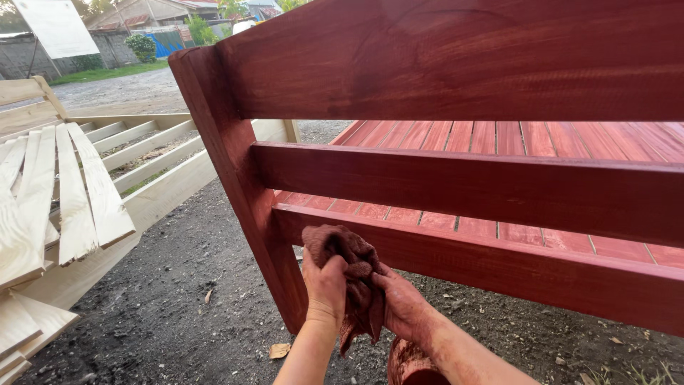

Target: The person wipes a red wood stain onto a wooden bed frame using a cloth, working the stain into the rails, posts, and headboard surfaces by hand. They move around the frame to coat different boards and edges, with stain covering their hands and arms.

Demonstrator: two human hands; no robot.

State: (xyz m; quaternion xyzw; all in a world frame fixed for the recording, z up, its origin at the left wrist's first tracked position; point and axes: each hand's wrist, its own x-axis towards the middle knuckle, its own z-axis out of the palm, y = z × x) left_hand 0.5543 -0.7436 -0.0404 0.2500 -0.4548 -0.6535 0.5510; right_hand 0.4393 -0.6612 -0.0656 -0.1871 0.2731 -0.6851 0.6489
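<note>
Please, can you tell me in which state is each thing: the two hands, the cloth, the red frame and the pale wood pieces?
left hand: gripping the cloth
right hand: gripping the cloth, stained red
cloth: crumpled, stained red, touching the lowest rail
red bed frame: stained red, standing
pale slats: unstained, loosely stacked

1 pale, blank-looking rectangular board [57, 27], white and tilted, stands far off at the top left, above the grey wall and the gravel ground. It may be a sign; its face is too distant to tell. No packages, labels or screens show.
</note>
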